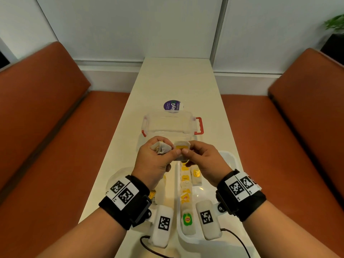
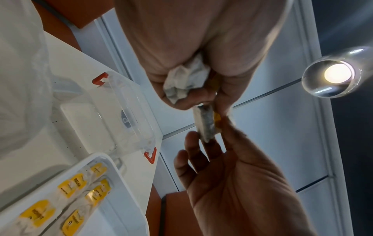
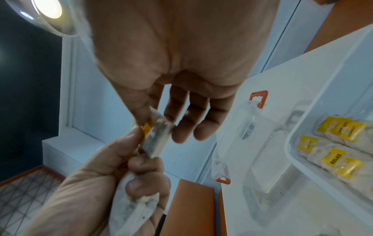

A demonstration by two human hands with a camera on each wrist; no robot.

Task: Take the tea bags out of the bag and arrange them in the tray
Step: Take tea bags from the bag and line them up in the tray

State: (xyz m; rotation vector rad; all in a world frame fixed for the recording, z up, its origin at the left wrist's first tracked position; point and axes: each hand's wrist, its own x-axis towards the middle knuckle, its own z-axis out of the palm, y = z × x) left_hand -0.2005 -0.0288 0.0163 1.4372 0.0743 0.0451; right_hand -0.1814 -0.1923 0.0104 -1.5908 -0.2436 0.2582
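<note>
Above the table, both hands meet on one tea bag with a yellow tag. My left hand pinches its near edge between thumb and forefinger while its other fingers curl round a crumpled bunch of tea bags. My right hand pinches the same single bag from the other side, its remaining fingers loosely extended. The bunch fills the left palm. Below the hands, the white tray holds a row of tea bags. The clear plastic bag lies under my left wrist.
A clear plastic box with red latches stands on the narrow white table just beyond the hands, a purple round label behind it. Orange benches flank the table on both sides. Cables trail from the wrist cameras near the front edge.
</note>
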